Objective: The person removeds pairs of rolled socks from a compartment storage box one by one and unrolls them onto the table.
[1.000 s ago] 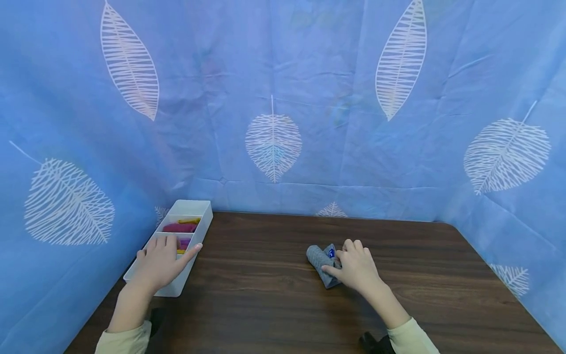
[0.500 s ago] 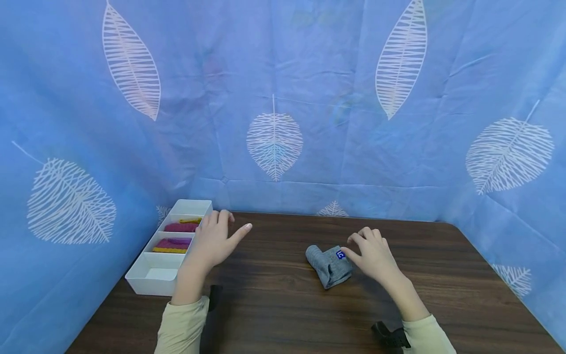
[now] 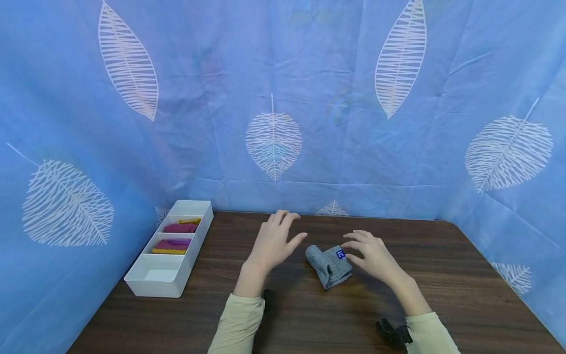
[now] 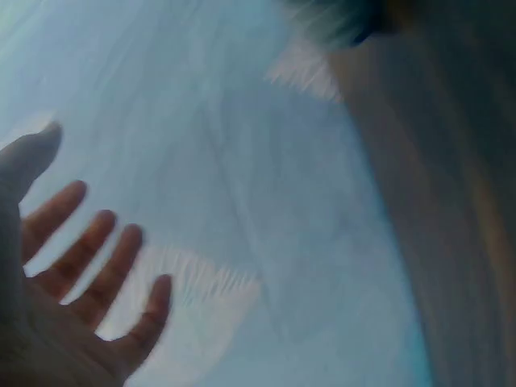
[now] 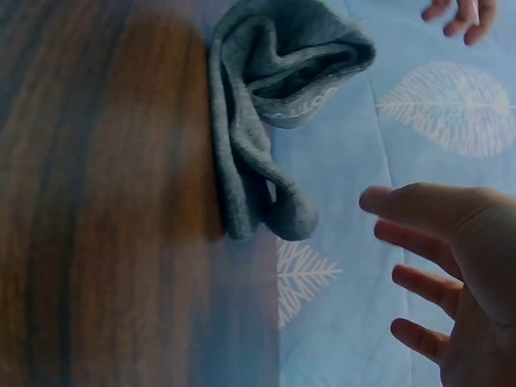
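Observation:
A folded grey sock with a small blue label lies on the table, its left part rolled. My right hand is just to its right, fingers relaxed and holding nothing, the fingertips close to the label. In the right wrist view the sock shows a loose fold and a cuff opening, apart from the right hand. To the sock's left, my left hand hovers with spread, relaxed fingers. Nothing is in the left hand in the left wrist view, which is blurred.
On the left of the brown table stands a white divided box. Its two middle compartments hold folded pink, purple and yellow fabric pieces. A blue curtain with white leaf prints rises behind the table and at both sides.
My left hand has moved right, from over the white box to beside the sock. My right hand has let go of the sock, which has spread open a little.

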`<state>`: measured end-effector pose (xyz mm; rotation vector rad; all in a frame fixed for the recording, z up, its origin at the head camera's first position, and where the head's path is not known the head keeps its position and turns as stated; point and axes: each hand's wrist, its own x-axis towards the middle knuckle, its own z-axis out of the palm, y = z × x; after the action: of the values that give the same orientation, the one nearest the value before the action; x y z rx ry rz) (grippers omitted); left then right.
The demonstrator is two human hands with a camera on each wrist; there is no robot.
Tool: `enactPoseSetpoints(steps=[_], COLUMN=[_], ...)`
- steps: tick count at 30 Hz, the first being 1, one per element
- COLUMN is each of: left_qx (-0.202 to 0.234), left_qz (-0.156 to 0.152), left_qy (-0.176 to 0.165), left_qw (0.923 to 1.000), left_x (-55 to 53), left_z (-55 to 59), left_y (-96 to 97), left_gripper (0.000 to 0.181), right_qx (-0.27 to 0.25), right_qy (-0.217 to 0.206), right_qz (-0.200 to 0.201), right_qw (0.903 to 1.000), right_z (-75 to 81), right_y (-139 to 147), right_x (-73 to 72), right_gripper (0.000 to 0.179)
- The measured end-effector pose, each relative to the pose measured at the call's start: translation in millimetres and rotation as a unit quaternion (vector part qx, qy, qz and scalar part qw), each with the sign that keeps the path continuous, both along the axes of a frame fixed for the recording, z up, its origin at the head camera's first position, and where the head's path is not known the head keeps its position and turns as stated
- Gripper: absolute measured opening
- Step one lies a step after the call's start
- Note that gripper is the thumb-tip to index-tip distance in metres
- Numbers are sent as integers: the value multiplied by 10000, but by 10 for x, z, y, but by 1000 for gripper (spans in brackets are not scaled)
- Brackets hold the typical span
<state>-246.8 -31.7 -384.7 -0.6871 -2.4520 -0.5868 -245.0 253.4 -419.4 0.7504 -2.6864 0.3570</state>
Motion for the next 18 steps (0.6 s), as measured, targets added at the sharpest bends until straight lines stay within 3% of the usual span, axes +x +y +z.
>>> enactPoseSetpoints(steps=[3, 6, 11, 18], left_qx=[-421, -812, -1292, -1761], left_qz=[-220, -368, -454, -656], left_qy=[407, 362, -377, -1555], left_qw=[9980, 9954, 9899, 9698], left_x=[-34, -25, 26, 92], left_z=[-129, -246, -352, -387], left_y=[164, 295, 415, 508], left_gripper=[37, 34, 39, 42], right_qx=[65, 123, 193, 394], right_qy=[-196, -412, -675, -1160], right_qz=[254, 484, 774, 856], right_qw=[9995, 9979, 9945, 9888], right_z=[-20, -37, -80, -134], right_y=[-8, -5, -2, 3], right_x=[-11, -12, -42, -67], right_gripper=[29, 30, 30, 30])
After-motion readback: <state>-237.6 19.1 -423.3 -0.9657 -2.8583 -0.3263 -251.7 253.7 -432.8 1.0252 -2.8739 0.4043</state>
